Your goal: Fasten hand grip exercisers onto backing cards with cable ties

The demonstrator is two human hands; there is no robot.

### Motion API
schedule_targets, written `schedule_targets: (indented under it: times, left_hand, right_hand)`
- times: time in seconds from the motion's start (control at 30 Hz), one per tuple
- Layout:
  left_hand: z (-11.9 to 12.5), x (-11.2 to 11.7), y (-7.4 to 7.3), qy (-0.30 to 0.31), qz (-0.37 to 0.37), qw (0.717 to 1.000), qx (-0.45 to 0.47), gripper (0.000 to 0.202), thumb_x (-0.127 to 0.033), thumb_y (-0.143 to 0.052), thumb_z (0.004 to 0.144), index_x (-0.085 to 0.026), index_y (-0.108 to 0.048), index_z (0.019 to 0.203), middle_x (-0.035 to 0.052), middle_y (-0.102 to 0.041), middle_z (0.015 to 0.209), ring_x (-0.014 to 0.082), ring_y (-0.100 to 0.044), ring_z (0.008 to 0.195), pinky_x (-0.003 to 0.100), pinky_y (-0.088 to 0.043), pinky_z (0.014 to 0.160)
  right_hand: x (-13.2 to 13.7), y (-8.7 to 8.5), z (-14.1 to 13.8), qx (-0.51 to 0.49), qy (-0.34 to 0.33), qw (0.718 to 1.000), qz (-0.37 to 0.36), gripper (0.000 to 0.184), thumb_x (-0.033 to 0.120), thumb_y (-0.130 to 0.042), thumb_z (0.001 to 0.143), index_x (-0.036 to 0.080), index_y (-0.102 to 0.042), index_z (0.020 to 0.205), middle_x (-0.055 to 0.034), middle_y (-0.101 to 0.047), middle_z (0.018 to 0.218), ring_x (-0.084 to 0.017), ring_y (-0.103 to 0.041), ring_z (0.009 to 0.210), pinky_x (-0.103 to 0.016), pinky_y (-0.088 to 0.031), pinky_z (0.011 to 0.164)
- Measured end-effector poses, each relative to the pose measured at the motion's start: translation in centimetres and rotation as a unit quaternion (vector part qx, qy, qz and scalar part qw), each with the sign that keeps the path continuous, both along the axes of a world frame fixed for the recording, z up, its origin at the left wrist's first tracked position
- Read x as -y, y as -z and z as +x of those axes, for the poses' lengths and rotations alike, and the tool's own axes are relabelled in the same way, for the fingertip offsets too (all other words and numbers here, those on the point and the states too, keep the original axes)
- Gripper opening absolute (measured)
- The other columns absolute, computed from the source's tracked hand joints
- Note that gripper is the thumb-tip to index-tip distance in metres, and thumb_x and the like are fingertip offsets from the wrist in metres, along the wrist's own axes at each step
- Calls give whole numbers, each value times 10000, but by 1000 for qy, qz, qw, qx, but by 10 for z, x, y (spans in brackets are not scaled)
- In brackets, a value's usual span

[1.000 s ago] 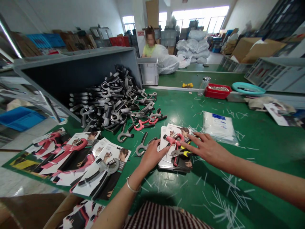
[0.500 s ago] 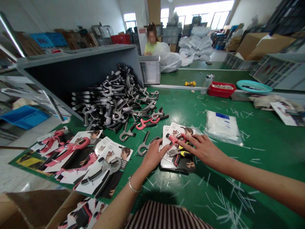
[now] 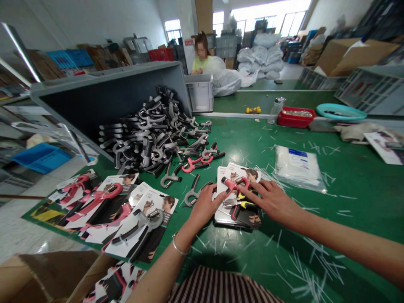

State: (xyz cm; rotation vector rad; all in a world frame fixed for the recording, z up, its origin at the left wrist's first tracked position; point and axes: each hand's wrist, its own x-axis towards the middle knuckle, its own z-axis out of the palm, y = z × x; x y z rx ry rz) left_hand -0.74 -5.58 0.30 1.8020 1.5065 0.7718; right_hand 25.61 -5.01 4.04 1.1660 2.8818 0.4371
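Right hand [image 3: 272, 204] spread open over pink hand grip [image 3: 232, 185], partly hiding it on card stack [image 3: 223, 214]; left hand [image 3: 205, 206] alongside, hold unclear.

Hand grippers [image 3: 151, 143] heaped on table [image 3: 353, 193] before tipped bin [image 3: 94, 101]; carded grippers [image 3: 126, 214] front left; card stack [image 3: 238, 219] between left hand [image 3: 205, 206] and right hand [image 3: 271, 202]; packet [image 3: 298, 168] behind right hand.

Red tray contents [image 3: 296, 113] — too small, cardboard box [image 3: 47, 273] — cut off

Left hand [image 3: 205, 206], right hand [image 3: 273, 204] palms down (fingers [image 3: 255, 194] spread)
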Motion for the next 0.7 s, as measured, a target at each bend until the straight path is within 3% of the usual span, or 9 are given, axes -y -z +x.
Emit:
schedule_targets:
  times: [0.4,0.57,0.7]
  left_hand:
    - [-1,0,0,3,0,1000,10,484,-511,-486,939,-188,-565,1292,126,-604,1280,258,-555,1209,401,-411,1053]
    - [-1,0,1,0,-2,1000,5,521,-531,-470,941,-164,-546,1302,141,-582,1311,264,-529,1253,406,-386,1083]
    - [-1,-1,2,1,-2,1000,7,483,-494,-475,946,-177,-549,1303,137,-581,1318,261,-523,1262,412,-379,1089]
  right_hand:
    - [5,-3,-1,2,25,1000,-14,823,35,-434,871,327,-123,1574,-154,-548,1375,-325,-593,1007,-444,-471,821]
    - [3,-6,-9,2,10,1000,4,850,40,-443,871,314,-62,1581,-161,-537,1387,-310,-597,1003,-435,-475,832]
    - [1,-2,-7,-22,-21,999,-33,897,39,-461,824,267,-45,1585,-162,-579,1343,-287,-607,1030,-387,-493,825]
